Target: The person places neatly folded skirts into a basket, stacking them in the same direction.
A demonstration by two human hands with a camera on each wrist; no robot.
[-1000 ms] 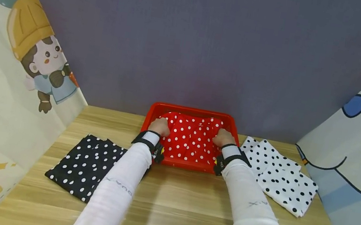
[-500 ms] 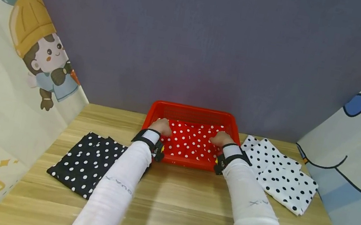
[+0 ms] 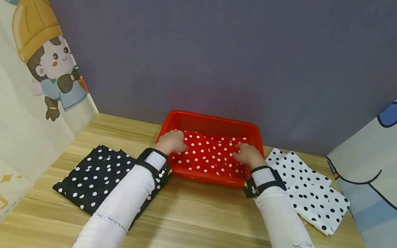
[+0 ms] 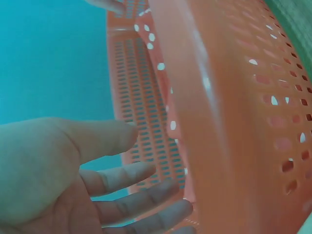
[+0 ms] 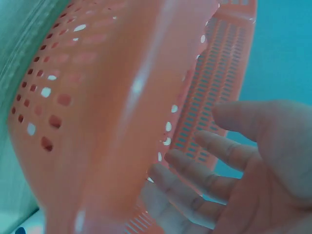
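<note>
At frame centre, a red basket (image 3: 214,123) sits on the wooden table (image 3: 190,226), holding a folded red polka-dot cloth (image 3: 209,157). The left hand (image 3: 170,140) and right hand (image 3: 249,153) rest at the cloth's left and right edges, fingers spread and relaxed, gripping nothing. A black dotted cloth (image 3: 96,177) lies lower left of the basket; a white dotted cloth (image 3: 308,191) lies to its right.

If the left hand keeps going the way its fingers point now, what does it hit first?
Most likely the red polka-dot cloth lying in the red basket: the left hand is open, fingers reaching inward over the basket's left side. Depth is unclear; beyond the cloth stands the basket's mesh wall.
</note>
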